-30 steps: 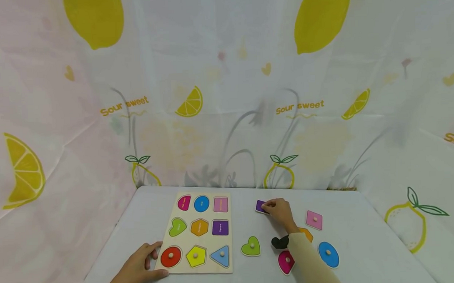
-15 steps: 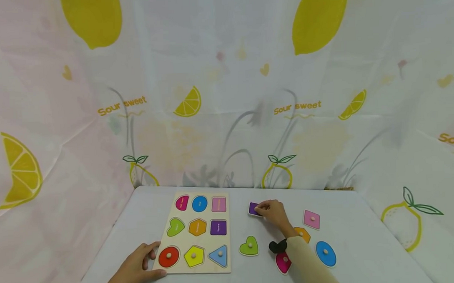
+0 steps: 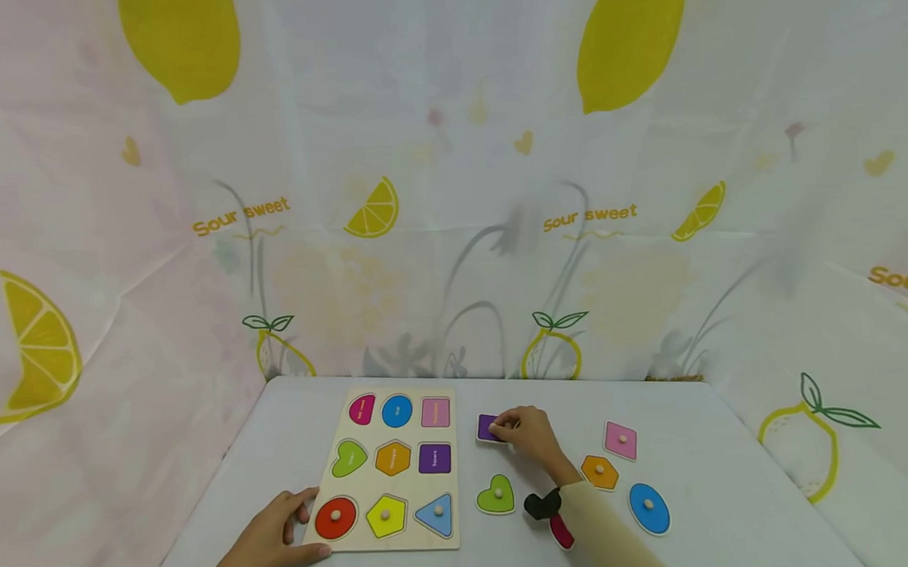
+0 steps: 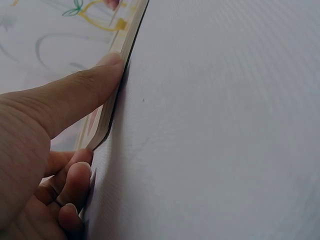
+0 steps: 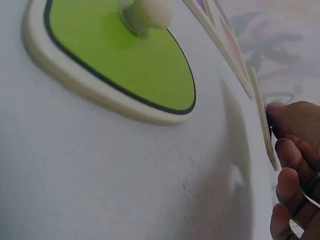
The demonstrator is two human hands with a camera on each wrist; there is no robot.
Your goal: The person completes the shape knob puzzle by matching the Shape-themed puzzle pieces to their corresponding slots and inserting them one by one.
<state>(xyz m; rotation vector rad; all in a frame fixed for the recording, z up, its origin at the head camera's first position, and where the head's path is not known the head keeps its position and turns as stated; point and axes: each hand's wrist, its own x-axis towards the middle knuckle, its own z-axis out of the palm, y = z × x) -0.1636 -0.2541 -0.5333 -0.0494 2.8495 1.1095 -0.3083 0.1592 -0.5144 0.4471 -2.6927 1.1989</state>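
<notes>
My left hand (image 3: pixel 267 530) holds the near left corner of a wooden shape-puzzle board (image 3: pixel 361 480); the thumb lies along its near edge (image 4: pixel 116 95) and the other fingers bend at its left side. Between thumb and fingertips, my right hand (image 3: pixel 533 438) pinches the knob of a purple square puzzle piece (image 3: pixel 484 426), just right of the board. The right wrist view shows this piece (image 5: pixel 264 117) edge-on, above its shadow on the white table. Knobbed red circle (image 3: pixel 327 526), yellow pentagon (image 3: pixel 387 526) and blue triangle (image 3: pixel 441 522) pieces sit in the board's near row.
A green heart piece (image 3: pixel 493 502) lies right of the board. Farther right are a pink piece (image 3: pixel 613 446), an orange hexagon (image 3: pixel 592 479) and a blue round piece (image 3: pixel 648 523). My right forearm partly covers a magenta piece (image 3: pixel 559 533). A lemon-print cloth (image 3: pixel 425 301) hangs behind the table.
My right hand has carried the purple square leftward, closer to the board. The orange hexagon has come out from behind the forearm, which now covers more of the magenta piece. The left hand stays put.
</notes>
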